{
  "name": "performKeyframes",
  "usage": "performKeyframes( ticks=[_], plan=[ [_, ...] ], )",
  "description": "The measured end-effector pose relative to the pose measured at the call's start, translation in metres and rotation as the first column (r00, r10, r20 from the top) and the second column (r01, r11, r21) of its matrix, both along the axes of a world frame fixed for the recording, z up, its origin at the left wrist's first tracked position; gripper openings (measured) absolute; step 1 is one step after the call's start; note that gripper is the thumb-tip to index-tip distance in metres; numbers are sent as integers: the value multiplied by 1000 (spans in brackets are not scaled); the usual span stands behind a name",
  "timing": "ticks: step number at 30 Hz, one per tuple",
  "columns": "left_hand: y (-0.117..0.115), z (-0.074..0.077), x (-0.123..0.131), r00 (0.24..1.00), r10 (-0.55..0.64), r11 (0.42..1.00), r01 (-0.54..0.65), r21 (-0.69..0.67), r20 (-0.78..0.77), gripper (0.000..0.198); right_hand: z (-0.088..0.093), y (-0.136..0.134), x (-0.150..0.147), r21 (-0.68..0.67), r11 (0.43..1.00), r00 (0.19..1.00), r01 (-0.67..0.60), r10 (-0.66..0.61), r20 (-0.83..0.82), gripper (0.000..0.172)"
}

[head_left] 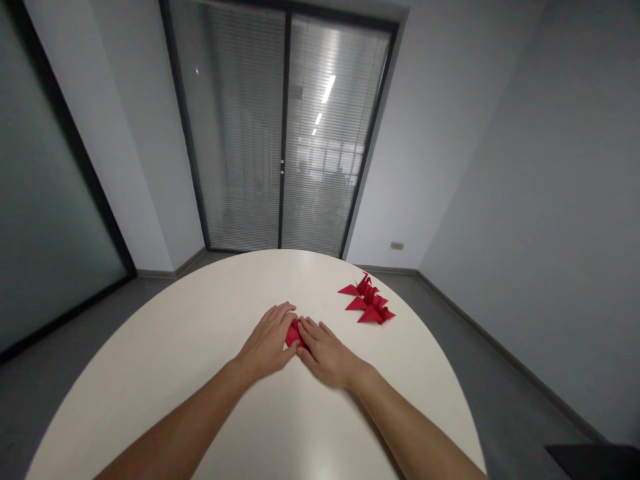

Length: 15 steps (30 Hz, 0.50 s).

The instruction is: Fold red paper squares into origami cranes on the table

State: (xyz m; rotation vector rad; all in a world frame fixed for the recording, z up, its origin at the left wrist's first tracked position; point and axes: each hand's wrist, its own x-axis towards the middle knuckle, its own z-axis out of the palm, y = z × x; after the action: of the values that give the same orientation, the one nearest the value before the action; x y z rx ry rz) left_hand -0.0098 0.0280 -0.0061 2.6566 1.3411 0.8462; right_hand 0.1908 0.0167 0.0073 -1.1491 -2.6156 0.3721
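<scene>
Left hand (269,342) and right hand (325,352) flat, fingers extended, pressing red paper (293,333) onto white surface (200,347). Folded red cranes (369,304) near, beyond right hand.

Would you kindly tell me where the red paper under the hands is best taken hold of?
Take the red paper by its bare strip between the left hand and right hand, probably coming in low from the far side: it lies flat on the table, and the hands cover the rest.

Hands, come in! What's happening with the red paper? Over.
Left hand, right hand flat on red paper. Folded red shapes lie apart, to the right, on table.
</scene>
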Motion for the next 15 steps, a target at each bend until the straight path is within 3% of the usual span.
performKeyframes(
  ticks=[4, 8, 12, 15],
  plan=[
    [2, -9, -2, 999, -25, 997, 24, -79, -21, 51, 1, 1, 4, -68, 998, 999, -17, 19, 29, 62],
    [5, -18, -5, 997, -52, 985, 42, -169, -54, 49, 3, 5, 13, -49, 998, 997, 28, -24, 71, 55],
    [-1, -14, -2, 989, -19, 976, -14, -216, -150, 54, 3, 8, 18, 43, 993, 989, 109, -113, 100, 52],
    [-9, -9, 4, 977, 1, 961, -60, -270, -213, 65, 1, 7, 12, 70, 994, 995, 80, -83, 52, 54]
  ],
)
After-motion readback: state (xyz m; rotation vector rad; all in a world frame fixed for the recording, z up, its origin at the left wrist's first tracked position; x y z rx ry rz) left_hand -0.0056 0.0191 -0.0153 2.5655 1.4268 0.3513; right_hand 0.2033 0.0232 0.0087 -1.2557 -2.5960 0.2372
